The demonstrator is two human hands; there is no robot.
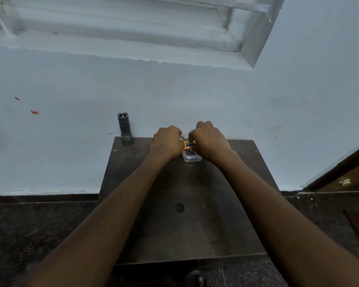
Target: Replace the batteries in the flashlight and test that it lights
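Head view, looking down along both forearms. The flashlight [124, 129] stands upright at the far left corner of the table [184, 235], lens end up, close against the wall [71, 152] and well apart from both hands.

At the far edge of the table, right of centre, the two hands meet knuckles up. Between them lies a black-and-orange battery [188, 145], held just above the far end of a small clear box [192, 158]. Whether it is one cell or two cannot be told.

The right hand [208, 140] has its fingers curled and pinches the right end of the battery between thumb and fingertips. The left hand [167, 141], with a ring [181, 139] on one finger, is also clenched and lies against the battery's left end. Whether it grasps the battery or only touches it cannot be told.

A dark round mark [179, 208] shows near the table's middle. A louvred window [133, 27] is set in the wall above, and dark speckled floor [39, 224] flanks the table.
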